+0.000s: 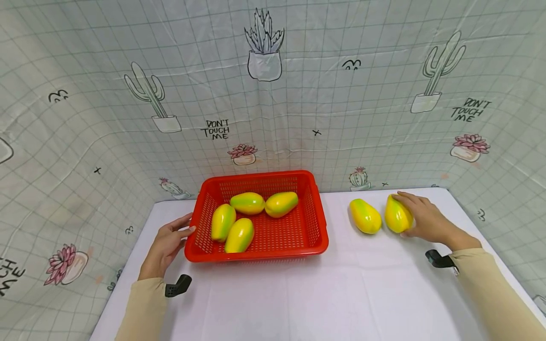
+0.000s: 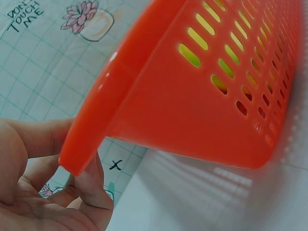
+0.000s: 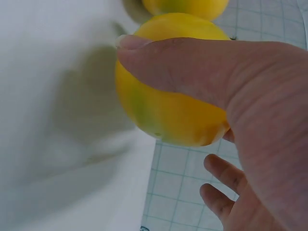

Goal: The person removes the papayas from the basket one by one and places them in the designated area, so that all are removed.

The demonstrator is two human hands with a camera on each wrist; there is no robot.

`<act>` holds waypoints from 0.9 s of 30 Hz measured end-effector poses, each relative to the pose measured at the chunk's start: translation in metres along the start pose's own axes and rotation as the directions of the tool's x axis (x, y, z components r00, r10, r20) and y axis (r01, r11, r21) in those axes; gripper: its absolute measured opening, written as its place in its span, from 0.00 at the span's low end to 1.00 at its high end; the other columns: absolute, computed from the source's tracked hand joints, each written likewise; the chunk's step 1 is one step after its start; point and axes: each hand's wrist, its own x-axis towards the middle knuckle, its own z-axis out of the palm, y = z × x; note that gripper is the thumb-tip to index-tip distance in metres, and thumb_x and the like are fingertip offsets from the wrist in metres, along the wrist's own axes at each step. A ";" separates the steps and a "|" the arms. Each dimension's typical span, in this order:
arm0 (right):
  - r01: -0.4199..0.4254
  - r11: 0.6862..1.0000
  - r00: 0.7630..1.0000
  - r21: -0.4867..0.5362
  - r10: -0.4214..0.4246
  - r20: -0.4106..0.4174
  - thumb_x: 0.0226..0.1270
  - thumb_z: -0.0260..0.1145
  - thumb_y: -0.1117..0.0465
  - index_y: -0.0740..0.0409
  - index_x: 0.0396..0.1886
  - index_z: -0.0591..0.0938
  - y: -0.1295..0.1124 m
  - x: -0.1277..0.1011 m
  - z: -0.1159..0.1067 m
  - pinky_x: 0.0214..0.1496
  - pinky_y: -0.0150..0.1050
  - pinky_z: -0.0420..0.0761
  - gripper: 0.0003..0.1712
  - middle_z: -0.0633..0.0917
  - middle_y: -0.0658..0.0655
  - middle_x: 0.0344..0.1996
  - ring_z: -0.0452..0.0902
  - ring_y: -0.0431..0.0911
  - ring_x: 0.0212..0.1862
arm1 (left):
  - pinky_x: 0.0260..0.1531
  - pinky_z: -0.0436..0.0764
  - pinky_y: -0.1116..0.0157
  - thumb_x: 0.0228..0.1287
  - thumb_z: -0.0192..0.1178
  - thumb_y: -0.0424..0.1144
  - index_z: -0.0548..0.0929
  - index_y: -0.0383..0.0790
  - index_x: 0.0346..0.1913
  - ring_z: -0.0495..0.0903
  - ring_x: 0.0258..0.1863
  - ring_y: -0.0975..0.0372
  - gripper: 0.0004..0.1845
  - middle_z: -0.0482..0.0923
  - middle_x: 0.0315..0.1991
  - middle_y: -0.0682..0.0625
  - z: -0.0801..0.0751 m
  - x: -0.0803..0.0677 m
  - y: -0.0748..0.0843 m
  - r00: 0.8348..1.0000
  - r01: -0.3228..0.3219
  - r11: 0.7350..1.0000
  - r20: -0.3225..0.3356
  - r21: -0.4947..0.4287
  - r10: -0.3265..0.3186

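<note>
A red basket [image 1: 317, 213] stands mid-table and holds several yellow-green mangoes [image 1: 240, 235]. My left hand [image 1: 186, 225] holds the basket's left rim; in the left wrist view the rim corner [image 2: 77, 154] sits between the thumb and the fingers [image 2: 94, 192]. To the right of the basket two more mangoes lie on the table. My right hand [image 1: 410, 214] grips the right-hand mango [image 1: 394, 218], fingers over its top and thumb at its near side. In the right wrist view the thumb [image 3: 192, 62] lies across this mango [image 3: 168, 110]. The other loose mango [image 1: 365, 216] lies just left of it, untouched.
The table [image 1: 298, 298] has a white cloth. A cactus-print sheet [image 1: 273, 118] closes off the back and both sides. Bare cloth lies between me and the basket. Black wrist mounts [image 1: 178, 285] [image 1: 439, 259] stick out by both sleeves.
</note>
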 end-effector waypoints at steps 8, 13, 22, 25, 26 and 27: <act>0.014 1.000 1.000 0.000 -0.014 0.025 0.48 0.87 0.64 0.72 0.77 0.65 0.004 0.002 0.004 0.67 0.81 0.60 0.59 0.64 0.78 0.75 0.60 0.80 0.68 | 0.43 0.80 0.76 0.81 0.57 0.35 0.61 0.42 0.84 0.68 0.63 0.53 0.33 0.54 0.83 0.36 0.000 0.001 0.000 1.000 0.003 1.000 0.000 0.000 -0.003; 0.035 0.999 0.999 0.005 -0.035 0.040 0.48 0.88 0.62 0.73 0.76 0.65 0.004 0.003 0.005 0.67 0.80 0.61 0.59 0.64 0.79 0.74 0.60 0.80 0.67 | 0.43 0.80 0.77 0.81 0.57 0.35 0.61 0.42 0.84 0.68 0.64 0.52 0.33 0.55 0.82 0.36 0.000 0.000 0.001 1.000 0.008 1.000 -0.005 0.009 -0.007; 0.025 0.999 0.998 0.030 -0.027 0.065 0.48 0.87 0.60 0.73 0.76 0.65 0.001 0.004 0.003 0.66 0.81 0.61 0.59 0.64 0.78 0.74 0.60 0.80 0.68 | 0.43 0.80 0.76 0.81 0.56 0.35 0.61 0.42 0.84 0.69 0.62 0.53 0.33 0.55 0.82 0.36 -0.001 0.002 0.000 1.000 0.005 1.000 0.002 0.003 -0.005; 0.029 0.999 0.997 0.046 -0.032 0.073 0.49 0.87 0.60 0.73 0.77 0.64 0.000 0.004 0.004 0.66 0.81 0.61 0.60 0.64 0.79 0.75 0.59 0.80 0.68 | 0.43 0.80 0.76 0.81 0.56 0.35 0.61 0.42 0.84 0.69 0.63 0.53 0.33 0.55 0.82 0.36 0.000 0.002 0.000 1.000 0.005 1.000 0.003 0.001 -0.005; 0.034 0.998 0.997 0.049 -0.038 0.074 0.49 0.87 0.59 0.73 0.77 0.64 0.001 0.004 0.004 0.66 0.81 0.61 0.60 0.64 0.79 0.74 0.60 0.80 0.68 | 0.43 0.80 0.76 0.81 0.56 0.35 0.61 0.43 0.84 0.69 0.63 0.53 0.33 0.55 0.83 0.36 -0.001 0.002 0.000 1.000 0.007 1.000 0.002 0.001 -0.007; 0.041 0.998 0.996 0.051 -0.045 0.075 0.49 0.87 0.59 0.73 0.77 0.64 0.001 0.004 0.004 0.66 0.81 0.61 0.60 0.64 0.79 0.74 0.60 0.79 0.68 | 0.43 0.80 0.76 0.81 0.56 0.35 0.61 0.43 0.84 0.69 0.63 0.53 0.33 0.55 0.83 0.36 -0.001 0.002 0.000 1.000 0.009 1.000 0.000 0.000 -0.009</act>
